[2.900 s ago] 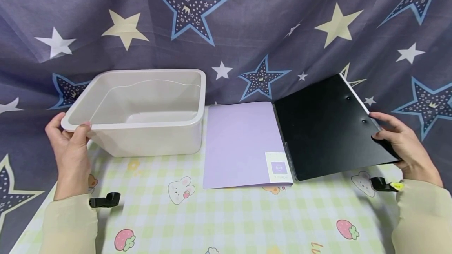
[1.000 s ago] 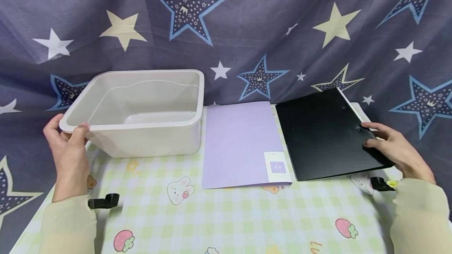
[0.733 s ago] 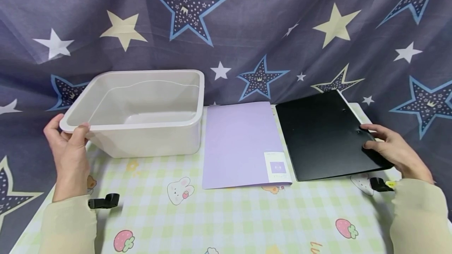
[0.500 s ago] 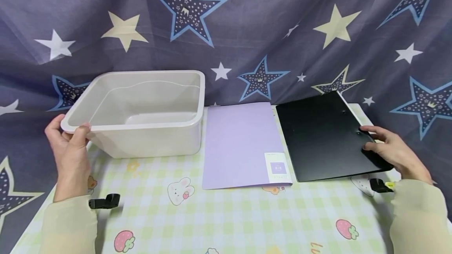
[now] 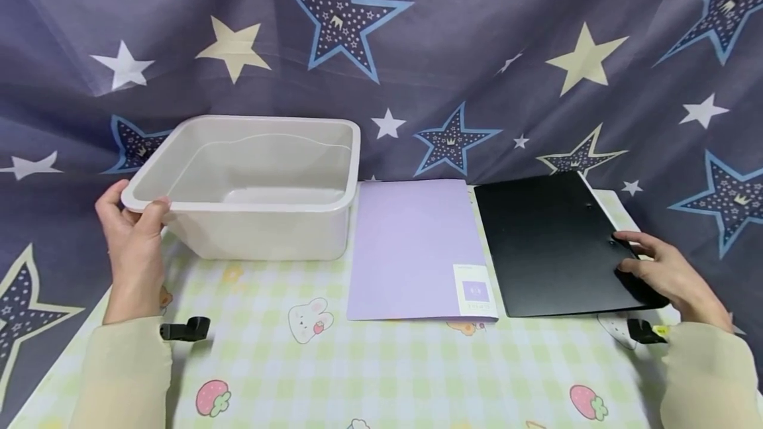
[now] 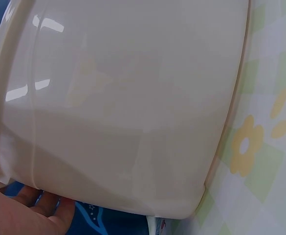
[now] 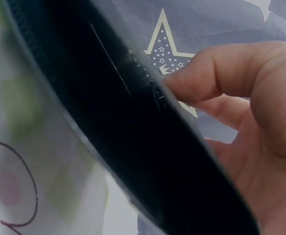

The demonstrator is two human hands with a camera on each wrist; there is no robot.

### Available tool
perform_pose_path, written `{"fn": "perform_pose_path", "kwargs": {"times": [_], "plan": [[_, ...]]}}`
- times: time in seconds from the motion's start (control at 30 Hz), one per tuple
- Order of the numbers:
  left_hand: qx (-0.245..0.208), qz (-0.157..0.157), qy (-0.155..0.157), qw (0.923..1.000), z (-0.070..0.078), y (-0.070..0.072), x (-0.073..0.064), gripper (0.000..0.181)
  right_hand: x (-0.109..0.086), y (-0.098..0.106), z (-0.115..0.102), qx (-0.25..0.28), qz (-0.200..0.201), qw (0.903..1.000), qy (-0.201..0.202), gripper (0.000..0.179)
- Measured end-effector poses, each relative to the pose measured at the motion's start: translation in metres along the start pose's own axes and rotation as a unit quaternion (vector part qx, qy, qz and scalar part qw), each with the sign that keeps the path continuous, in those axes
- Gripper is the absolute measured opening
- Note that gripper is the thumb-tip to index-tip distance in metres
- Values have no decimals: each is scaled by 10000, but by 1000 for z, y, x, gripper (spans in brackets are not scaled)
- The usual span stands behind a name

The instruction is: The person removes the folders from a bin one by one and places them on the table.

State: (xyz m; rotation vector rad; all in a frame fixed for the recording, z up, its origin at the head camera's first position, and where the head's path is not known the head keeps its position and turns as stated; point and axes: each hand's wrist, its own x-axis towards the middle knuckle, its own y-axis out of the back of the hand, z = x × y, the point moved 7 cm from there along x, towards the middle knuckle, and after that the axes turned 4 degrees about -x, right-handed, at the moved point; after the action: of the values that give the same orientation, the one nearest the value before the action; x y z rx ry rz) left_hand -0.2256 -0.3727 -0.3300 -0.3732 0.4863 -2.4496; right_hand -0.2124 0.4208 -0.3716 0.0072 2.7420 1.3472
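My left hand (image 5: 136, 258) grips the front left corner of an off-white plastic bin (image 5: 262, 236), thumb over the rim and fingers behind it. In the left wrist view, the bin's wall (image 6: 128, 98) fills most of the picture. At the right, my right hand (image 5: 673, 277) holds the right edge of a black file folder (image 5: 554, 250), thumb on top. This folder has two small rivets and a pale strip along its far right side; its right edge is tilted up. Between bin and black folder lies a flat purple folder (image 5: 411, 237) with a white label at its lower right corner.
A checked tablecloth (image 5: 381, 376) with cartoon prints covers the table. Behind everything hangs a dark star-patterned curtain (image 5: 429, 32), close to the backs of the bin and folders. A white flat edge (image 5: 616, 207) shows beyond the black folder.
My right hand has lowered the black folder's raised right side toward the table. My left hand stays on the bin's corner. The head view has shifted slightly.
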Motion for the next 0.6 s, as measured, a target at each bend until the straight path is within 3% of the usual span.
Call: {"fn": "perform_pose_path", "kwargs": {"times": [0.6], "plan": [[-42, 3, -54, 10000, 2, -1, -1, 61, 3, -4, 2, -306, -10, 9995, -46, 61]]}}
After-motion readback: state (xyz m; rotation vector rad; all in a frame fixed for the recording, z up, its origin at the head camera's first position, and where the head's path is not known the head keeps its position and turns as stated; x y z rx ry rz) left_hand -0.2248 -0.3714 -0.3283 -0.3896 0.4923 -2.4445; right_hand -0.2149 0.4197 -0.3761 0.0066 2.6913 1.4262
